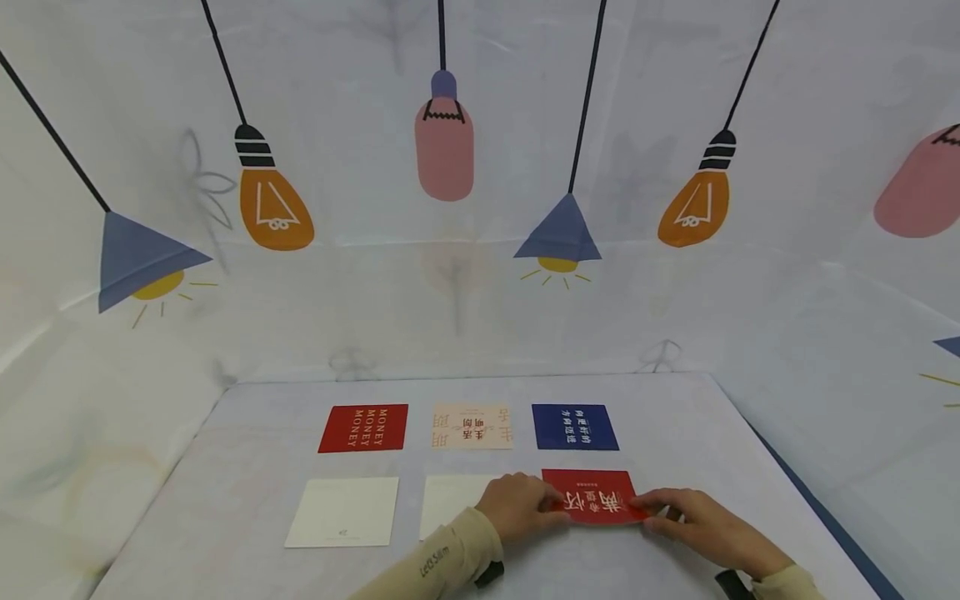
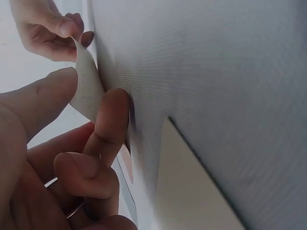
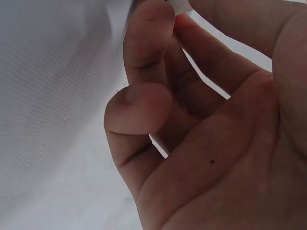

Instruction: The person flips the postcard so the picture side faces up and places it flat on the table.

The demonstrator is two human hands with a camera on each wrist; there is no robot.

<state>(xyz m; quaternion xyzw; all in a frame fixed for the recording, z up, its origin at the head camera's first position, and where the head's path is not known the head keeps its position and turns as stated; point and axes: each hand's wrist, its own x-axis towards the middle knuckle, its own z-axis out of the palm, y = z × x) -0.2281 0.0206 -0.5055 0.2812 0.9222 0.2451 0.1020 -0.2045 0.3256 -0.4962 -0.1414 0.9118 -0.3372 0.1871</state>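
A red card [image 1: 592, 492] with white lettering lies between both hands at the front right of the white table. The left hand [image 1: 517, 508] pinches its left edge with thumb and fingers. At the opposite edge, the right hand [image 1: 705, 525] also pinches it. Seen from the left wrist, the pale back of the card [image 2: 87, 86] bows slightly and is tilted off the cloth. Only a sliver of the card shows in the right wrist view, beyond the fingertips [image 3: 151, 24]. Under the left forearm, a cream card [image 1: 450, 500] is partly hidden.
Behind lie a red MONEY card [image 1: 363, 428], a peach card [image 1: 472, 427] and a navy card [image 1: 575, 427] in a row. Another cream card [image 1: 342, 512] is at front left. A white cloth wall [image 1: 480, 292] printed with lamps stands behind the table [image 1: 225, 492].
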